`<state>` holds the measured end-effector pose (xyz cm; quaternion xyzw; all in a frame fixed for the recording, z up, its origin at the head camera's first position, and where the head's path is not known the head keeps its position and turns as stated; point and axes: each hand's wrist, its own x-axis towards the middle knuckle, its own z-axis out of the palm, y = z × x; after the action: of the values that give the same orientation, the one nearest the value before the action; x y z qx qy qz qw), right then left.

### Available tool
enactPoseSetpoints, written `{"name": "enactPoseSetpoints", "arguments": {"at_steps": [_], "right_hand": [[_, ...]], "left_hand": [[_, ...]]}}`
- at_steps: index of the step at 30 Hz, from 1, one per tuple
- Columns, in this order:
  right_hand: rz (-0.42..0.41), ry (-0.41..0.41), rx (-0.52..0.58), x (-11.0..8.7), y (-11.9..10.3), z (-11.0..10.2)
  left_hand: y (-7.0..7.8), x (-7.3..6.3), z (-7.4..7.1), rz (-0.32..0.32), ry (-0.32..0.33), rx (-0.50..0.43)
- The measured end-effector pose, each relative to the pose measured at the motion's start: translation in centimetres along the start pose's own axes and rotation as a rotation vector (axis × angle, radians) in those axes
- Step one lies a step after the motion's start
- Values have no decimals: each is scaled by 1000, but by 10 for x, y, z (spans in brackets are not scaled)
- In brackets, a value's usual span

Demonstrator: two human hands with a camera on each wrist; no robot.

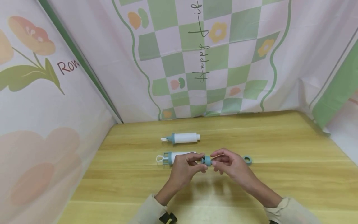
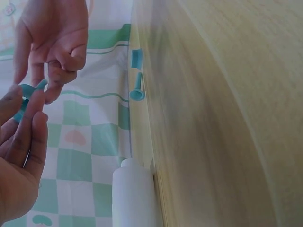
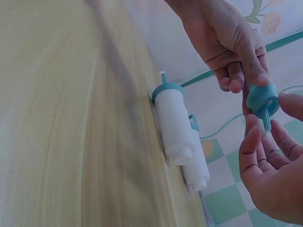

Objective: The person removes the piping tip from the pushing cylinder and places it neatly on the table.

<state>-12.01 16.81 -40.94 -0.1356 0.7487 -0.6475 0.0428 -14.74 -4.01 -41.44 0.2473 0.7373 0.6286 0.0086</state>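
Observation:
Over the table, both hands meet at a small teal cap (image 1: pixel 207 160) that has a ring-shaped rim and a narrow stem. My left hand (image 1: pixel 183 168) pinches it between thumb and fingers from the left. From the right, my right hand (image 1: pixel 235 166) grips it with thumb and fingertips at the rim and stem. The right wrist view shows the cap (image 3: pixel 260 97) tilted, its stem pointing down toward the right palm. Partly behind the left hand lies a white tube (image 1: pixel 179 154) with a teal collar and a white loop handle.
A second white tube (image 1: pixel 185 137) with a teal end lies farther back on the wooden table (image 1: pixel 279 143). Beyond the right hand is a teal ring (image 1: pixel 247 160); a teal funnel-shaped nozzle (image 2: pixel 137 90) lies near it. A patterned curtain (image 1: pixel 218 62) hangs at the back edge.

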Motion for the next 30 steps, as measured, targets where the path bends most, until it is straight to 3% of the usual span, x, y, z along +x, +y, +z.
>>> {"name": "enactPoseSetpoints", "arguments": {"at_steps": [20, 30], "right_hand": [[-7, 3, 11, 1, -3, 3], [-10, 5, 16, 1, -1, 0]], "left_hand": [[-1, 1, 1, 58, 12, 51], [-4, 1, 1, 114, 88, 164]]}}
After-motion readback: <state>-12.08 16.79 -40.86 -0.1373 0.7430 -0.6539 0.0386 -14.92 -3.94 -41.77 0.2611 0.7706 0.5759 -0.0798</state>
